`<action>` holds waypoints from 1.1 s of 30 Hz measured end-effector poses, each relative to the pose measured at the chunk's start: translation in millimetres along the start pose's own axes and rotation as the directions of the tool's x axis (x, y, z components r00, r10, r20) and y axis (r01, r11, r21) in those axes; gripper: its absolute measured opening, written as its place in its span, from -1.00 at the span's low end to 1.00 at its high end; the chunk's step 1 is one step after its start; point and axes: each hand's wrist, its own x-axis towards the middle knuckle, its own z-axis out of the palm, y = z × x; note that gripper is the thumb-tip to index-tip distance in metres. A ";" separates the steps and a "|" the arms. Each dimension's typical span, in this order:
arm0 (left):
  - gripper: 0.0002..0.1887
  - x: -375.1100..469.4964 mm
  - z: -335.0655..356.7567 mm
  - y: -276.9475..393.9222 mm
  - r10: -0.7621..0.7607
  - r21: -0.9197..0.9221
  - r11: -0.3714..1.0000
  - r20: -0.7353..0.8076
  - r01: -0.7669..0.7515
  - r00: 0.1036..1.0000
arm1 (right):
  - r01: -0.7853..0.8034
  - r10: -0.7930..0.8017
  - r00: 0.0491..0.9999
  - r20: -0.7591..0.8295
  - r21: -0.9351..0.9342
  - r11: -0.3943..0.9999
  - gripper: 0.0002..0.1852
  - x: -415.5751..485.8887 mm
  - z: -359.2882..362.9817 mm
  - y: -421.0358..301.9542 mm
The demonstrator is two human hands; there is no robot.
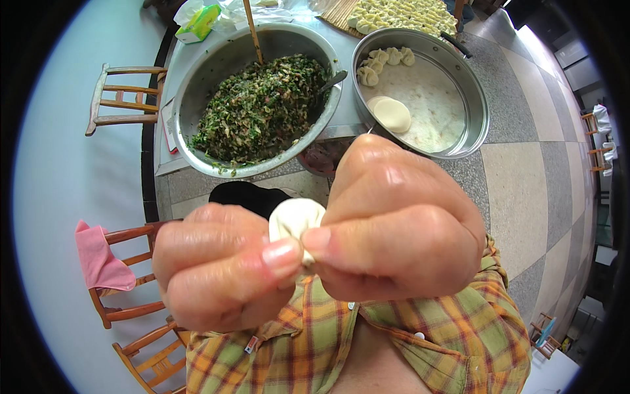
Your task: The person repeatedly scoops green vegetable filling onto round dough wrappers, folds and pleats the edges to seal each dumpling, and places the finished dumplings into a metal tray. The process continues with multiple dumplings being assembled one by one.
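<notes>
Close to the camera, my left hand (229, 268) and my right hand (403, 226) pinch one pale dumpling (295, 216) between thumbs and fingers; its lower edge is hidden by the thumbs. Beyond them at the left stands a large metal basin (194, 93) of chopped green filling (266, 106), with a wooden stick (252, 32) upright in it and a metal spoon (334, 80) at its right rim. To the right, a round metal steamer pan (485, 115) lined with cloth (433, 108) holds several shaped dumplings (376, 64) and round dough wrappers (392, 114).
Many dumplings (403, 15) lie on a woven mat (339, 17) at the back. A green tissue pack (198, 24) and plastic bags are behind the basin. Wooden chairs (130, 106) line the left wall, one with a pink cloth (101, 256). A dark bowl (322, 157) sits below the basin's right side.
</notes>
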 end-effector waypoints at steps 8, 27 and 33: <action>-0.71 -11.4 -10.4 -7.7 -0.113 -0.071 0.990 0.119 0.122 0.986 | -0.097 0.099 0.995 0.009 -0.095 0.991 -0.68 -8.7 1.8 -0.2; -0.65 -11.3 -7.6 -27.2 -0.066 -0.022 0.997 0.119 0.069 0.991 | -0.064 0.080 0.991 0.107 -0.148 0.987 -0.67 -0.6 -6.8 12.3; -0.70 -15.2 -3.2 -28.0 -0.027 0.027 0.999 0.077 0.025 0.997 | -0.056 0.091 0.984 0.152 -0.221 0.974 -0.69 -2.1 -10.7 10.7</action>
